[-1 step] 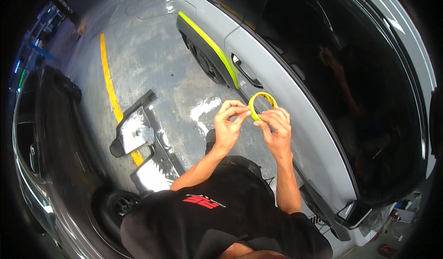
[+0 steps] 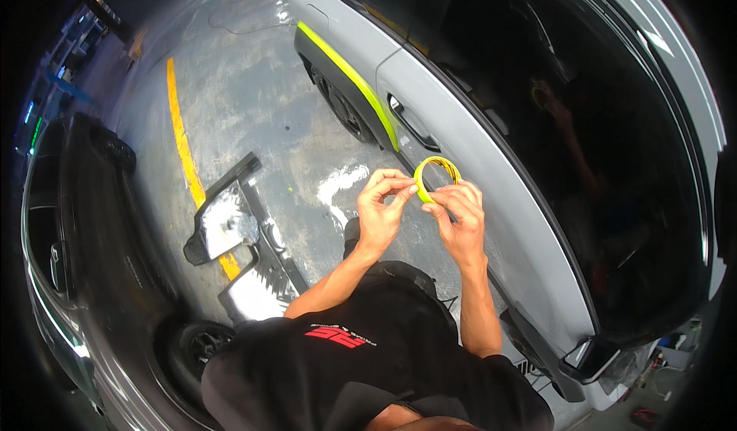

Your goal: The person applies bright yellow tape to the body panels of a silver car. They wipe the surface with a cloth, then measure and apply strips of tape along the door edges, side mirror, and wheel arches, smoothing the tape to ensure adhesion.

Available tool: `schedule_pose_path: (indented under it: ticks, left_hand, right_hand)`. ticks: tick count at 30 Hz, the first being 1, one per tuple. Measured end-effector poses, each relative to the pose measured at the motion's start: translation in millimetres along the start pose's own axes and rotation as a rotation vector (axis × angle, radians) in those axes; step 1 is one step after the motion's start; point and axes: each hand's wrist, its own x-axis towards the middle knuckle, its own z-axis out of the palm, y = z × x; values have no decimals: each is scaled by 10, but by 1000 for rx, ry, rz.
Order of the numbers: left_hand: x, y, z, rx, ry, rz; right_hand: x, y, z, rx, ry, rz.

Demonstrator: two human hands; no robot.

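A roll of bright yellow masking tape (image 2: 424,165) is held up in front of my chest, beside the grey car door. My left hand (image 2: 379,212) pinches at the near left edge of the roll, thumb against fingertips; whether a loose tape end is between them is too small to tell. My right hand (image 2: 461,216) grips the roll's lower right side with curled fingers and thumb. Yellow-green tape (image 2: 349,72) runs along the edge of the car's dark wheel-arch trim (image 2: 326,59). A door handle (image 2: 412,122) lies just beyond the roll.
The grey car (image 2: 507,208) with dark windows stands close on my right. A dark car (image 2: 107,224) is parked on the left. Dark trim panels with shiny silver faces (image 2: 261,293) lie on the floor across a yellow line (image 2: 180,132).
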Motion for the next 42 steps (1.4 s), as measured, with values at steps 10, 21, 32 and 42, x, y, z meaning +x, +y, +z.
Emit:
schedule_pose_path:
  ticks: [10, 21, 32, 42]
  left_hand:
    - [2111, -545, -1153, 338, -32, 192]
    - [4236, -841, -1555, 242, 1, 168]
    - [5642, -1413, -2022, 295, -138, 153]
    - [6772, -2456, -1851, 259, -102, 390]
  right_hand:
    - [1363, -31, 1326, -66, -251, 365]
    - [2467, 313, 1342, -394, -197, 48]
    - [3166, 460, 1851, -364, -331, 643]
    - [3678, 701, 2964, -675, 59, 911]
